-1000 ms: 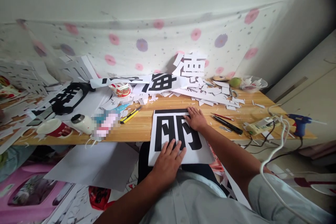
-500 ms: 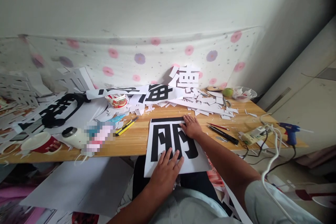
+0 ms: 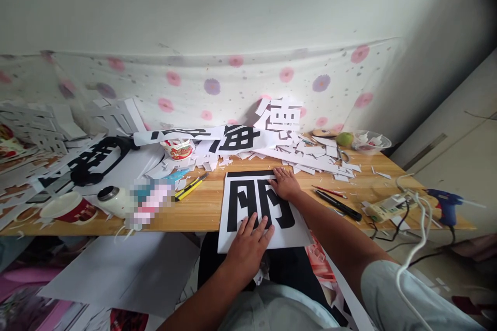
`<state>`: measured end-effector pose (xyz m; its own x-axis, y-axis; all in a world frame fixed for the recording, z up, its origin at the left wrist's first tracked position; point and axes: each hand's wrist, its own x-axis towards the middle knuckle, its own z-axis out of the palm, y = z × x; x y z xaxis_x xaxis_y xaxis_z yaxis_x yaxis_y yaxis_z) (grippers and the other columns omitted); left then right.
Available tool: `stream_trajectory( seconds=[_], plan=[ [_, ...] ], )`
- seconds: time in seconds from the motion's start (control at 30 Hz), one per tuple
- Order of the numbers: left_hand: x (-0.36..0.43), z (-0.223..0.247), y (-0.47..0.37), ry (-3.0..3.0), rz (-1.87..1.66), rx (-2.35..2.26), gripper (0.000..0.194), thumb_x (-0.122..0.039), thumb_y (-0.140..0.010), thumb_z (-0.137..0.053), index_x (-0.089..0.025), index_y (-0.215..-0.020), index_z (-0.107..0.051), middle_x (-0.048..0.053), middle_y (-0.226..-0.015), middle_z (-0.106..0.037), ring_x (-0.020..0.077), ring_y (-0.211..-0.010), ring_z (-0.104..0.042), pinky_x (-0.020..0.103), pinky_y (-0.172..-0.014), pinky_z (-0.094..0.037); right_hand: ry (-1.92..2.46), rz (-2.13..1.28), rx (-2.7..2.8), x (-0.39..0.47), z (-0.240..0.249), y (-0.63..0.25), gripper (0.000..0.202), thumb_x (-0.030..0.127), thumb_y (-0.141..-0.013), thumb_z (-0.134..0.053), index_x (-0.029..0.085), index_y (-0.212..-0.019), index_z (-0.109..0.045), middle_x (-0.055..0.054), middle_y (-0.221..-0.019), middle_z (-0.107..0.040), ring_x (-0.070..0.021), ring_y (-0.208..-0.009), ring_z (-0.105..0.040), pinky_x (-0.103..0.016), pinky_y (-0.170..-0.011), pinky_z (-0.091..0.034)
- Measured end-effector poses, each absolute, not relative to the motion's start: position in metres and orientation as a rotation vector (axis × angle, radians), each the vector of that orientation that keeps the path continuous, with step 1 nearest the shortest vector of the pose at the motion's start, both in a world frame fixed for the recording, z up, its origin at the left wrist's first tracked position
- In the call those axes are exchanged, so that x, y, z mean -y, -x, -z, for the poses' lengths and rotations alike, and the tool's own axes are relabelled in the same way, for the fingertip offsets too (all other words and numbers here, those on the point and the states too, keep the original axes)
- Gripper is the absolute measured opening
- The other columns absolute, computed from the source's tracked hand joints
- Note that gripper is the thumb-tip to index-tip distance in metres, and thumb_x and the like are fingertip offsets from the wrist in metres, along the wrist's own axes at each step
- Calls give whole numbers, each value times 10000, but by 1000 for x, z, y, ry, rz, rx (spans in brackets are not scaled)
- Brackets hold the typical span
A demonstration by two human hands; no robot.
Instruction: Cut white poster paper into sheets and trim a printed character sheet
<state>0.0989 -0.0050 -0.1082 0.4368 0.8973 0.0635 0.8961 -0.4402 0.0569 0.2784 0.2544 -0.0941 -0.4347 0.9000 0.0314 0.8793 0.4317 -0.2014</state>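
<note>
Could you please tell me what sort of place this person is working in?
Probably a home craft desk for cutting paper signs: a wooden table against a flowered cloth, strewn with paper offcuts, a utility knife and a glue gun.

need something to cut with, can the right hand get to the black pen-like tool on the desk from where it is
Probably yes. The right hand lies flat on the printed sheet, and the black tool lies just to its right on bare desk, with only a thin red stick nearby.

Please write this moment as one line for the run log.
left hand: flat on printed sheet, near edge | right hand: flat on its far right part | sheet: on wooden table, overhanging front edge
</note>
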Motion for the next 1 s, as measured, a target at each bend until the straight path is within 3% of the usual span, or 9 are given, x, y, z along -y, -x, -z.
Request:
stream_trajectory(
  seconds=[0.13,0.23,0.33,0.4,0.53,0.63,0.8,1.0],
  plan=[
    [6,102,-100,-2641,-144,-1662,747,-262,-1060,-543,-315,-1756,-276,63,-1822,-263,411,-1673,-220,650,-1333,-234,1592,-230,2553,-257,95,-277,738,594,-1138,-295,156,-1729,-353,-127,-1797,-314,-284,-1694,-196,-527,-1367,-61],
    [8,84,-102,-2597,-211,-1644,701,-457,-1060,-600,-318,-1713,-389,75,-1797,-337,415,-1652,-275,652,-1315,-274,1588,-222,2552,-256,97,-277,742,590,-1140,-287,146,-1732,-343,-124,-1801,-301,-283,-1696,-189,-525,-1368,-55],
    [0,60,-104,-2525,-337,-1632,685,-646,-1029,-594,-316,-1626,-532,106,-1699,-504,404,-1561,-435,633,-1257,-372,1578,-190,2544,-255,98,-277,755,583,-1139,-284,113,-1727,-344,-125,-1797,-307,-294,-1691,-203,-529,-1371,-42],
    [-17,50,-103,-2485,-428,-1678,608,-618,-1066,-539,-296,-1579,-590,128,-1630,-579,366,-1486,-527,592,-1230,-410,1570,-178,2543,-254,98,-278,758,583,-1137,-284,106,-1722,-355,-127,-1792,-317,-303,-1686,-221,-538,-1370,-52],
    [-83,49,-94,-2416,-456,-1859,633,-545,-1117,-438,-220,-1658,-489,124,-1747,-428,344,-1626,-359,554,-1306,-320,1562,-177,2542,-254,97,-277,748,570,-1133,-298,107,-1717,-369,-134,-1788,-320,-307,-1683,-233,-553,-1368,-69],
    [-138,55,-85,-2366,-351,-1986,725,-606,-1124,-346,-176,-1704,-411,135,-1783,-352,340,-1673,-259,543,-1351,-222,1563,-175,2533,-254,97,-277,753,572,-1132,-309,99,-1715,-371,-136,-1784,-330,-312,-1679,-246,-554,-1367,-78],
    [-188,63,-75,-2314,-187,-2013,788,-701,-1100,-258,-226,-1708,-423,111,-1798,-320,343,-1687,-216,546,-1362,-166,1551,-172,2520,-253,97,-277,732,566,-1140,-307,118,-1715,-378,-143,-1779,-341,-306,-1679,-249,-541,-1367,-55],
    [-186,80,-58,-2247,-161,-2085,827,-756,-1068,-284,-271,-1732,-368,82,-1820,-263,335,-1698,-169,544,-1359,-144,1556,-211,2515,-253,97,-278,759,589,-1139,-289,115,-1728,-344,-138,-1791,-315,-300,-1689,-216,-544,-1370,-56]
  ],
)
